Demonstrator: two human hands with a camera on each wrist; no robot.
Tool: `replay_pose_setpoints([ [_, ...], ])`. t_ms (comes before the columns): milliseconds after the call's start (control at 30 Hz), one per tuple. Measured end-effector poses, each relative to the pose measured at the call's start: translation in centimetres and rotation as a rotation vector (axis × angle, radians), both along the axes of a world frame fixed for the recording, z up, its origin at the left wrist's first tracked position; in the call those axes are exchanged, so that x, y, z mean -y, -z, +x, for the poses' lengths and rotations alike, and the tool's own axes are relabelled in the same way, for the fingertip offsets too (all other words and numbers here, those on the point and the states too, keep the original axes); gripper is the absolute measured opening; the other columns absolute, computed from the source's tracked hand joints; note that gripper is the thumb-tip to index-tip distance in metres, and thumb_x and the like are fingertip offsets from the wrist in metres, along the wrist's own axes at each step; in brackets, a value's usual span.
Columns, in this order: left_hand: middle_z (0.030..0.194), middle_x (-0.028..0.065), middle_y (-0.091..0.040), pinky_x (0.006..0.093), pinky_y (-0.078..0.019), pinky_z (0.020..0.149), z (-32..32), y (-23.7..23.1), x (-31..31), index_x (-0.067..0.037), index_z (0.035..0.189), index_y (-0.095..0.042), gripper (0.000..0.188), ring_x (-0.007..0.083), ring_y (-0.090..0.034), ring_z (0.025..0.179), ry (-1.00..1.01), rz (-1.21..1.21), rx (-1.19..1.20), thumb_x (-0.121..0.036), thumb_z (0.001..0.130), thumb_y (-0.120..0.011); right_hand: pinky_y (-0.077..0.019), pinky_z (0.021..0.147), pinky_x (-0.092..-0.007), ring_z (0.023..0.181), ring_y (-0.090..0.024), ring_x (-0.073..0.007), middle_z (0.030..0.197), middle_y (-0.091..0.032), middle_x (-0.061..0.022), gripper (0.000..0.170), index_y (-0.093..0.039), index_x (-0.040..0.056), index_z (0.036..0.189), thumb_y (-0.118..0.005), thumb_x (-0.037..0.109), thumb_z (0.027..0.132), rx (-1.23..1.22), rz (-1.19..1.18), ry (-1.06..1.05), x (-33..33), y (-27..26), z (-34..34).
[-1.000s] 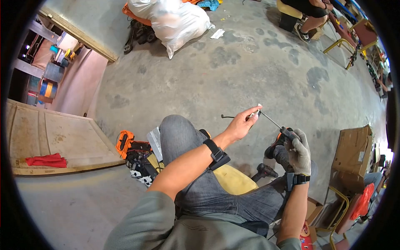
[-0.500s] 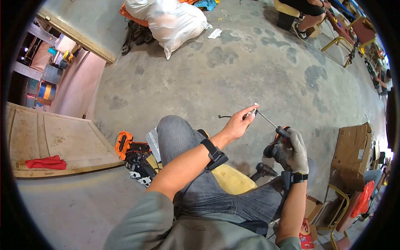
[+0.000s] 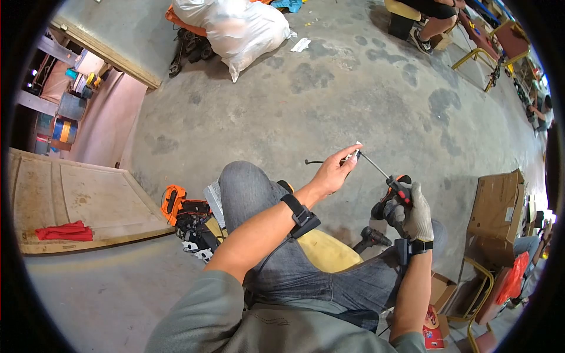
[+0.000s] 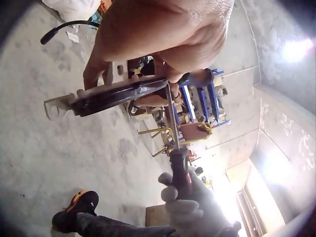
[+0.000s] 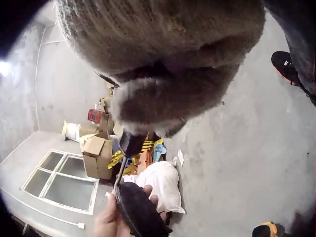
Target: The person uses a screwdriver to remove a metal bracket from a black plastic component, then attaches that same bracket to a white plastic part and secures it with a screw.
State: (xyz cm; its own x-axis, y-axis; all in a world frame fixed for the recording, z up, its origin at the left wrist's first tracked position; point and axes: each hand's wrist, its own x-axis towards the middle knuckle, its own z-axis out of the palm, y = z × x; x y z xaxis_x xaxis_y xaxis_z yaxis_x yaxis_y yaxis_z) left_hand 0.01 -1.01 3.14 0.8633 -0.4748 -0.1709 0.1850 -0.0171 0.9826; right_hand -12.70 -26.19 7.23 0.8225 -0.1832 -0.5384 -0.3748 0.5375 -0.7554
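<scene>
My bare left hand [image 3: 333, 173] pinches a small dark part with metal plates; in the left wrist view the black part [image 4: 121, 97] spans below the fingers, and a short black cable [image 4: 69, 25] sticks out beyond them. My gloved right hand [image 3: 418, 216] grips a screwdriver by its black and red handle [image 3: 400, 189]. The thin shaft [image 3: 375, 165] reaches to the part at my left fingertips. In the right wrist view the glove [image 5: 168, 59] covers most of the handle, and the black part [image 5: 140, 210] lies against the left fingers.
A power drill [image 3: 372, 238] lies by a yellow cushion [image 3: 329, 252] between the legs. Orange and black gear [image 3: 175, 203] is on the floor at left, near a wooden panel [image 3: 118, 200]. White bags [image 3: 250, 35] stand ahead, a cardboard box [image 3: 495, 203] at right.
Both hands have shifted slightly left in the head view. The right hand has turned around the screwdriver, so the red of its handle shows now.
</scene>
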Motion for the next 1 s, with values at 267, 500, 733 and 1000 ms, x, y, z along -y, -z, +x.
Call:
replay_pose_setpoints([
  [267,0.104,-0.0076,-0.056,0.0218,-0.0410,0.085,0.0,-0.8,-0.2,-0.018,0.143,-0.056,0.038,0.0062,-0.042,0.084,0.033,0.006,-0.093,-0.023,0.106,-0.054,-0.0527,0.061,-0.0258,0.081,-0.061,-0.0142,0.104,-0.062,-0.0098,0.031,-0.060,0.0012,0.120,-0.059,0.025,0.101,0.168,-0.094,0.101,-1.0,0.0,0.0],
  [500,0.115,-0.0064,-0.059,0.0236,-0.0423,0.091,-0.1,-1.4,-0.1,-0.018,0.144,-0.056,0.038,0.0067,-0.046,0.090,0.020,-0.013,-0.093,-0.022,0.106,-0.054,-0.0549,0.068,-0.0257,0.093,-0.061,-0.0158,0.109,-0.060,-0.0099,0.033,-0.059,-0.0003,0.122,-0.061,0.021,0.098,0.009,-0.013,-0.003,0.3,1.0,-0.2],
  [733,0.122,-0.0049,-0.060,0.0245,-0.0414,0.096,0.1,-0.9,-0.2,-0.017,0.145,-0.055,0.039,0.0072,-0.048,0.096,0.034,0.017,-0.105,-0.022,0.106,-0.053,-0.0517,0.065,-0.0265,0.089,-0.060,-0.0143,0.109,-0.060,-0.0093,0.031,-0.060,0.0001,0.121,-0.062,0.021,0.097,0.133,-0.111,0.040,-1.4,-1.2,0.1],
  [1000,0.083,-0.0080,-0.046,0.0218,-0.0367,0.065,-0.1,-0.8,0.0,-0.015,0.141,-0.057,0.037,0.0052,-0.035,0.071,-0.005,-0.034,-0.037,-0.020,0.105,-0.054,-0.0538,0.076,-0.0279,0.089,-0.062,-0.0174,0.106,-0.062,-0.0093,0.038,-0.058,-0.0008,0.124,-0.068,0.018,0.092,0.102,-0.033,-0.011,-0.2,0.4,0.0],
])
